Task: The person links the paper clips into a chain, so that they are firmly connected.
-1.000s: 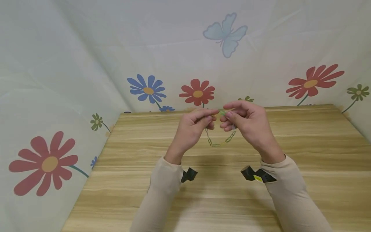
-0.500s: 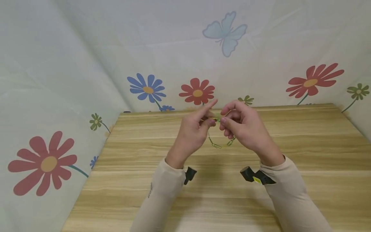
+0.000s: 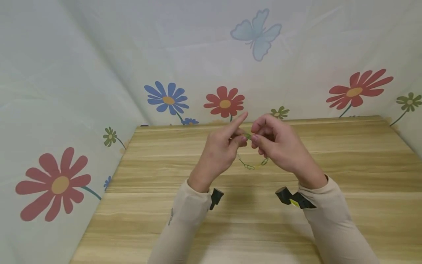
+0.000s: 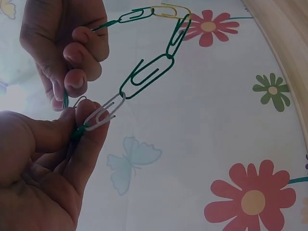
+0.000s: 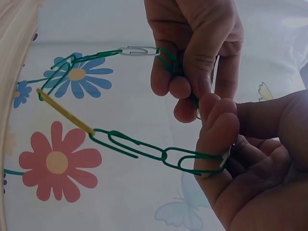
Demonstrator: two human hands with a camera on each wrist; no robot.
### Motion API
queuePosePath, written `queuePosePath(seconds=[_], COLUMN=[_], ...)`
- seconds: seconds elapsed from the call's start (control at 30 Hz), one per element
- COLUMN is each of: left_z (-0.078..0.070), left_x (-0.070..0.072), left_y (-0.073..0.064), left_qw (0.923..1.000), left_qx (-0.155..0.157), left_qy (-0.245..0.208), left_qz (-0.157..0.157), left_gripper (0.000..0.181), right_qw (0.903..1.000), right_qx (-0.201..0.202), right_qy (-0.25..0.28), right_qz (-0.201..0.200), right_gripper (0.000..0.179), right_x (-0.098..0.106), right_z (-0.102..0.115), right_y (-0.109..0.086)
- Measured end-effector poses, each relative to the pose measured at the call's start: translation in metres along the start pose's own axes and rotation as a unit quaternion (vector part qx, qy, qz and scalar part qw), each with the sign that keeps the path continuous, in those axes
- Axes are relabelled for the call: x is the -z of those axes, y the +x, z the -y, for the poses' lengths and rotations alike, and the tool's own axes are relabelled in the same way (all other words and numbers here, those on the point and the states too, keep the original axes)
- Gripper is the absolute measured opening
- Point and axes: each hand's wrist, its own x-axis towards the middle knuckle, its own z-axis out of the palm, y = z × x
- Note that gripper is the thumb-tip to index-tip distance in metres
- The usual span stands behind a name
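Left hand (image 3: 219,146) and right hand (image 3: 278,141) meet fingertip to fingertip above the table. A chain of linked paper clips hangs in a loop between them, its yellow paper clip (image 5: 65,110) among several green ones and pale ones. Thumb and fingers of the left hand pinch a green clip beside the white paper clip (image 4: 103,113); its index finger points up and away. The right hand pinches a green paper clip (image 4: 66,98) at the other end of the chain. Fingertips partly hide both ends, so I cannot tell whether they are linked.
The wooden table (image 3: 148,220) lies below the hands. Behind and to the left hangs a pale cloth (image 3: 184,47) printed with flowers and a butterfly. Black wrist cameras (image 3: 215,198) sit on both beige sleeves (image 3: 188,216).
The left index finger has lifted from its level position near the right fingertips. The right hand has shifted slightly left, bringing the pinching fingertips closer. The chain's loop hangs slightly lower.
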Motion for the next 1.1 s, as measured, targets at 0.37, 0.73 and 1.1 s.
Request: queuePosePath(seconds=[0.37,0.73,1.1], left_z=[-0.005,-0.001,0.006], left_x=[0.000,0.006,0.029], left_y=[0.001,0.002,-0.002], left_qw=[0.9980,0.9986,0.9569], left_qx=[-0.052,-0.039,0.051], left_qy=[0.027,-0.032,-0.274], left_qz=[-0.022,-0.017,0.081], left_gripper=[0.052,0.049,0.036], right_qw=[0.9999,0.9976,0.9751], right_qx=[-0.008,-0.005,0.046], right_qy=[-0.008,0.069,0.216], right_qz=[0.005,0.004,0.018], right_gripper=[0.008,0.007,0.005], right_x=[0.007,0.018,0.039], right_z=[-0.002,-0.005,-0.010], right_y=[-0.001,0.001,-0.006])
